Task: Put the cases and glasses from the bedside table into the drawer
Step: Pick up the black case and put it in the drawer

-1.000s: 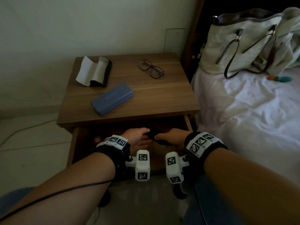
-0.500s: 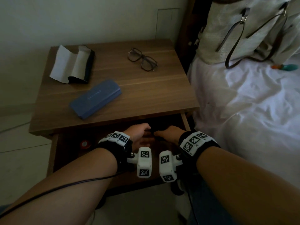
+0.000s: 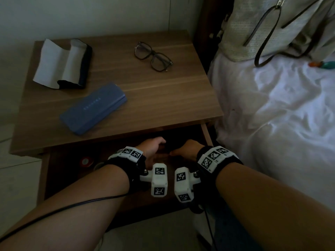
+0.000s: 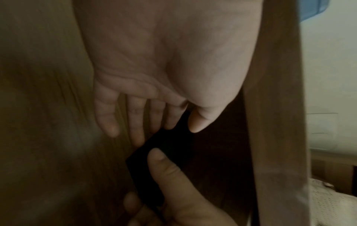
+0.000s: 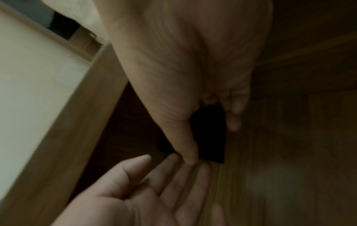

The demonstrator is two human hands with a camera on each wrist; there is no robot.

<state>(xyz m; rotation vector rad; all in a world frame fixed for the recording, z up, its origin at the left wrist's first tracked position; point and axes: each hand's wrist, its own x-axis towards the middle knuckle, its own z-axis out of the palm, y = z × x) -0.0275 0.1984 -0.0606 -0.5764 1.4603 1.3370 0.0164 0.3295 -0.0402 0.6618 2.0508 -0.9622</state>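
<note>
Both hands are inside the open drawer of the bedside table. A black case lies low in the drawer between them. My right hand pinches it, thumb on top and fingers on the far side. My left hand has straight fingers reaching its other end, thumb apart. On the tabletop lie a shut blue case, an open dark case with pale lining and a pair of dark-framed glasses.
A small red round object sits at the drawer's left. A bed with white sheets runs along the table's right side, with a woven handbag on it. A wall stands behind the table.
Both hands stay in the drawer around the black case, barely shifted. The head view has moved closer and to the right.
</note>
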